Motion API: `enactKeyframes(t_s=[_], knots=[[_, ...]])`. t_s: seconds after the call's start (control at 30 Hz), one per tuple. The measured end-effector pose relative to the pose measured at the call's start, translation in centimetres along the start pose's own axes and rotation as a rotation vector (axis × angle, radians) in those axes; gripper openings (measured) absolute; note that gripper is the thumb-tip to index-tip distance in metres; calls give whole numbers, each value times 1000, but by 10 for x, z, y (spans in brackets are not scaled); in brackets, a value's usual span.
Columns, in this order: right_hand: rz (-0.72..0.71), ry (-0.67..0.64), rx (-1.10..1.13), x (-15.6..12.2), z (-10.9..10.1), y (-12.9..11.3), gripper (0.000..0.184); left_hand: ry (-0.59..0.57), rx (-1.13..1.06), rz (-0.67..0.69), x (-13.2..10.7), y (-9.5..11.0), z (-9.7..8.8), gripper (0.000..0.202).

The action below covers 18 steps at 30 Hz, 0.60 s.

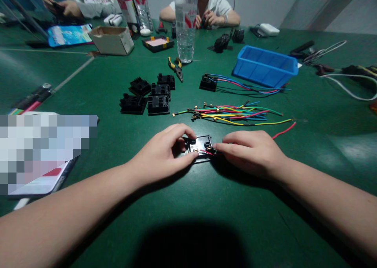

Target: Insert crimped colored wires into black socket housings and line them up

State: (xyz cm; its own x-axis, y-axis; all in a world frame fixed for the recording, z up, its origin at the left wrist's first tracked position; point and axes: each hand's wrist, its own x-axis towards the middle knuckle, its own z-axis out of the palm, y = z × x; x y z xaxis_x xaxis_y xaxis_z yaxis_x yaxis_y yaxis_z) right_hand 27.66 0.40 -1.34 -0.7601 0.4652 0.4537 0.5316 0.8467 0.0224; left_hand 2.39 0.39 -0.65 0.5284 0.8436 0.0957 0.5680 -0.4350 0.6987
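My left hand (165,150) grips the left side of a black plastic housing (200,143) lying on the green table, thumb on the near side and fingers on the far side. Small metal contacts show inside it. A red wire (205,152) crosses the housing toward my right hand (255,152), whose fingers are pressed together at the right edge. More red wire comes out behind that hand. The right fingertips partly hide where they pinch. Just beyond lies a loose bundle of coloured wires (235,112) with metal terminals.
Several black housings (159,104) stand at the middle left, and another with wires attached (208,83) is farther right. Yellow-handled pliers (177,69), a water bottle (185,32), a blue bin (265,65) and a cardboard box (112,40) lie beyond. Two people sit across the table.
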Motion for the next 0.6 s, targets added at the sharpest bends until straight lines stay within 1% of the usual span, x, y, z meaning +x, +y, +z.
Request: enactKeyframes(t_s=[0.6], knots=[[8, 26, 42, -1, -1, 0, 20, -4, -2, -3, 0, -1, 0, 22]])
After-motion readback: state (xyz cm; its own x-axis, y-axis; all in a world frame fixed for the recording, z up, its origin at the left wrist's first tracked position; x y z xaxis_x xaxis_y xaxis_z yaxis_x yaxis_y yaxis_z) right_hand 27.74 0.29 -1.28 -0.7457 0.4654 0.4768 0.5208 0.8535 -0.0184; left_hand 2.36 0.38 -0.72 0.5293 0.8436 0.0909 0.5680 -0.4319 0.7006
